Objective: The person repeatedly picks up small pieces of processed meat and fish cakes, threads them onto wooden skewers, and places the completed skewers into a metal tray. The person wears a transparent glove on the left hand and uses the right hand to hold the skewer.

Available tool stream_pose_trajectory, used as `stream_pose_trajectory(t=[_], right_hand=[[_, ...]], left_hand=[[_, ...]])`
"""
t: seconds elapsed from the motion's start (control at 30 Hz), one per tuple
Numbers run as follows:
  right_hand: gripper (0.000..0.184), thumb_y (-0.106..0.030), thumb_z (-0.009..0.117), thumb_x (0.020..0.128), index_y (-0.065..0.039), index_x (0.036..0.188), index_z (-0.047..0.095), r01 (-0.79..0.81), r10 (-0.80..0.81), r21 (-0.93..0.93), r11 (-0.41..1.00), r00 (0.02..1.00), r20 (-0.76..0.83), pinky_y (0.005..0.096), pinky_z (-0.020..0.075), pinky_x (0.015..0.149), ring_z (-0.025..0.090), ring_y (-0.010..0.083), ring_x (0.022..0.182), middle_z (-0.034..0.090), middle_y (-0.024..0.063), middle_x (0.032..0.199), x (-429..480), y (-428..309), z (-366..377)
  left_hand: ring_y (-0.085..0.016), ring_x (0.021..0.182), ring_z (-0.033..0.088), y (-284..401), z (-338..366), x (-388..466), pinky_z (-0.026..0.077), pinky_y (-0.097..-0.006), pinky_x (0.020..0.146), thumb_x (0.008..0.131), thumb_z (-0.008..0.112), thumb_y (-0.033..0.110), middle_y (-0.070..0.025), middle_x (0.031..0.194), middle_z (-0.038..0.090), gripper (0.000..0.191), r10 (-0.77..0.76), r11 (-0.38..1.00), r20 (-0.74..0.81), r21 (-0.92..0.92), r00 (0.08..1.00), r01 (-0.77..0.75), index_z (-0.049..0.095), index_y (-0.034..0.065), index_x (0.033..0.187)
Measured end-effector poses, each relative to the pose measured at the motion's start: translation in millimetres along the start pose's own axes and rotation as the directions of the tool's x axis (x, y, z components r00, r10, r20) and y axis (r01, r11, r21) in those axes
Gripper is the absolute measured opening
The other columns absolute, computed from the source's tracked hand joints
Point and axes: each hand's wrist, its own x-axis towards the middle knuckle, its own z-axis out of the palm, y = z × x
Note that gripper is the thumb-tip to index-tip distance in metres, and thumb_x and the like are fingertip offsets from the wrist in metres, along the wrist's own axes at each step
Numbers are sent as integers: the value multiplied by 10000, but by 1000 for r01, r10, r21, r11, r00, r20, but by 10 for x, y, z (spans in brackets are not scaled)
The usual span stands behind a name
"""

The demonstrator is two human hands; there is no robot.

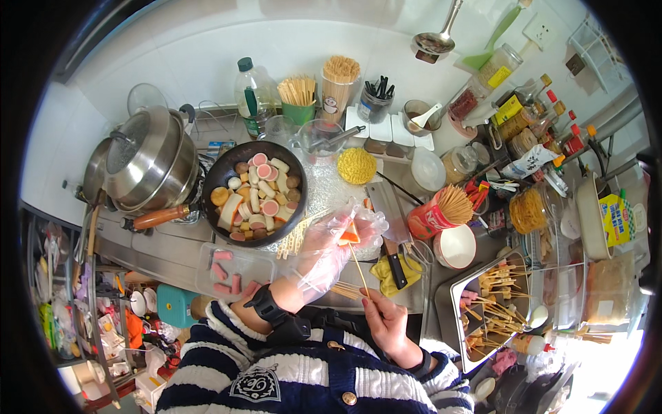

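My left hand [331, 248], in a clear plastic glove, grips an orange-and-white wedge of food [350, 234], perhaps fish cake. Bare, my right hand [385, 321] pinches a thin bamboo skewer [359, 269] near its lower end. The skewer's upper end meets the wedge; how deep it goes in is hidden. Left of my gloved hand stands a dark wok [302, 178] with sliced pink-and-white rounds, balls and white pieces [264, 191]. Below the wok, a clear plastic tray [204, 269] holds several pink sausage pieces [220, 271]. Loose bamboo skewers [347, 290] lie beneath my left wrist.
A cleaver [394, 264] lies by a yellow cloth [414, 277] and scissors [421, 251]. At right, a metal tray [452, 290] holds skewered food. A red can [421, 222] of skewers stands near a white bowl [455, 246]. Left is a lidded steel pot [150, 160].
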Motion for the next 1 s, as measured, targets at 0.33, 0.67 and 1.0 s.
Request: stream_pose_trajectory(t=[0.33,0.67,1.0], right_hand=[[181,-46,565,863,10,1026,620,29,-29,-25,999,999,-15,194,342,454,413,31,482,455,7,517,46,16,-5],[227,-49,585,842,-28,1066,606,14,-10,-61,998,998,61,266,443,509,574,195,513,563,143,641,63,4,-20],[208,-42,582,846,-8,1049,611,28,-27,-33,999,999,30,235,419,500,524,129,507,548,104,619,58,10,-5]], left_hand=[[-239,882,608,124,106,-11,513,-356,790,859,596,250,-148,993,597,388,-79,995,38,64,996,76,507,-37,1106],[-194,808,593,177,-37,96,499,-297,735,870,579,198,-130,932,594,324,92,989,73,111,993,-100,520,-42,1079],[-220,753,584,128,-67,104,499,-327,705,881,564,257,-147,877,593,274,38,996,-18,83,999,-36,548,-13,928]])
